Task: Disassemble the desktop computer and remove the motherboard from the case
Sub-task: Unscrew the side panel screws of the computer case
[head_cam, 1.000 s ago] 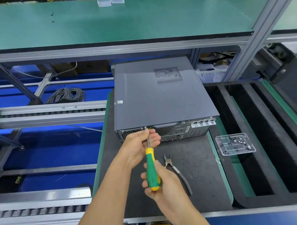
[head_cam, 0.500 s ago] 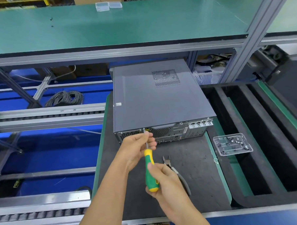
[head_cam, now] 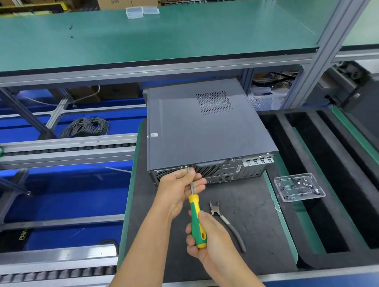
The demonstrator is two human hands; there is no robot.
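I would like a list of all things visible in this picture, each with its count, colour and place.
computer case: one, grey, closed, on the dark mat
dark mat: one, black, under the case
screwdriver: one, green-yellow handle, tip at the case's rear top edge
cutting pliers: one, grey handles, on the mat right of the screwdriver
clear tray: one, transparent, holding small screws, right of the mat
cable coil: one, grey, far left
left hand: pinches the screwdriver shaft
right hand: grips the handle

At centre frame the desktop computer case is plain grey with a dotted vent grid. The screwdriver handle is green and yellow. The tabletop mat is black, green-edged.
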